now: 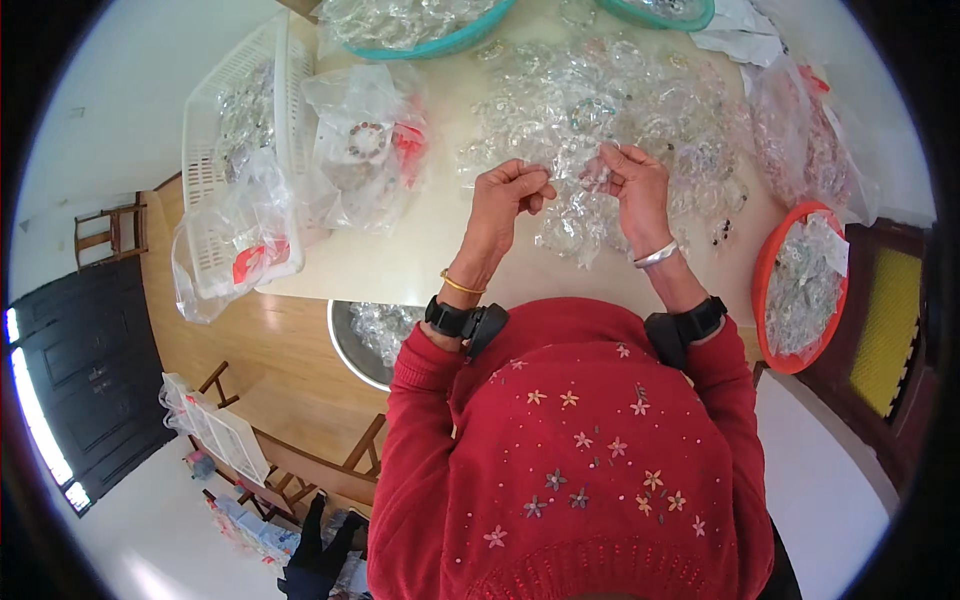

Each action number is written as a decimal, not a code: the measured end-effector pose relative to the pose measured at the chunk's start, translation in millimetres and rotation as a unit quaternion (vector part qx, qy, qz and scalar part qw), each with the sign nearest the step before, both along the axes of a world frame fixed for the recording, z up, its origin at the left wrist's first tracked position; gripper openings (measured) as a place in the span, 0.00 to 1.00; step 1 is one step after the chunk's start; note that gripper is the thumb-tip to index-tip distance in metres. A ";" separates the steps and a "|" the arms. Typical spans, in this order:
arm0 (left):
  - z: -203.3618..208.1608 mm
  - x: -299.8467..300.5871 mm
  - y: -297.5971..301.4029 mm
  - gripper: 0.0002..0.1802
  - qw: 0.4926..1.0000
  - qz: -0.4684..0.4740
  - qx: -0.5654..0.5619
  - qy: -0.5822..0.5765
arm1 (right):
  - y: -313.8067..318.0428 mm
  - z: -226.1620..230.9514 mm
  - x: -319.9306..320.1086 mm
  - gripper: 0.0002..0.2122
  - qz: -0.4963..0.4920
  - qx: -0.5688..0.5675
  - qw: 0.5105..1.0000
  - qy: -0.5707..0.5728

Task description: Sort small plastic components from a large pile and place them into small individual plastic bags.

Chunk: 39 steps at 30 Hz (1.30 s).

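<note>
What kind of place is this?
Likely a home room or small workshop used for handwork: clear packets spread across the table, a white basket and red basket holding more, plus a wooden chair beyond.

No legible text
Any marks on the white paper slip [836, 252] in the red basket [795, 363] are too small to read.

Workroom: table [430, 240] heaped with packets [640, 85]
</note>
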<state>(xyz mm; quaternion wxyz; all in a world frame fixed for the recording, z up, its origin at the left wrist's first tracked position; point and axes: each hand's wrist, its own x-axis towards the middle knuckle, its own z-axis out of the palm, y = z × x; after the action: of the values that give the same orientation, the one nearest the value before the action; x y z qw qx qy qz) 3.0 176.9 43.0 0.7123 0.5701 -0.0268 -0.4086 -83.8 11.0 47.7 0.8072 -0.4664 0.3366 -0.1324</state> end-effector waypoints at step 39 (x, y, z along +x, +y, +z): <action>-10.7 -16.4 9.3 0.14 1.000 0.008 0.011 0.010 | -24.2 -15.7 -18.0 0.06 -0.031 -0.034 0.998 0.051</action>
<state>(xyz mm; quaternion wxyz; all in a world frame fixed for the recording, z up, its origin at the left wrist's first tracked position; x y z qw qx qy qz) -13.4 186.2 32.4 0.7097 0.5739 -0.0109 -0.4085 -101.8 -13.2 32.1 0.7683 -0.4892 0.3867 -0.1445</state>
